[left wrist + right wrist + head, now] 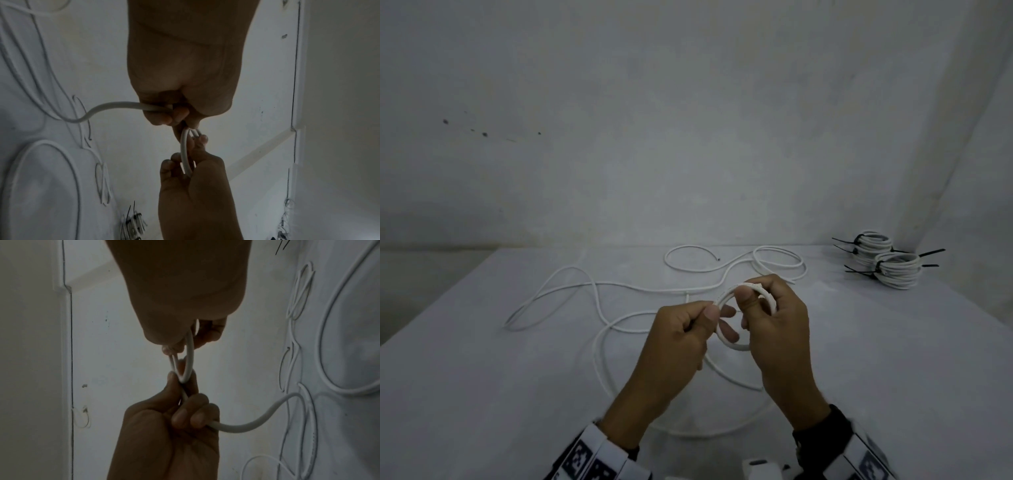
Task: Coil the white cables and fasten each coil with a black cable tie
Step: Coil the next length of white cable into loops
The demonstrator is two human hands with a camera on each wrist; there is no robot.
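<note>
Where cables [599, 301] sprawl, white table [482, 394].

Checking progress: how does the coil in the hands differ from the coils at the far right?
The coil in hand has few turns; the stacked coils have many. It has no tie and trails loose cable across the table; theirs have black cable ties. Both are white cable.

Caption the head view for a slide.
Both hands, left hand and right hand, wind a small coil of white cable; tied coils wait far right.
</note>
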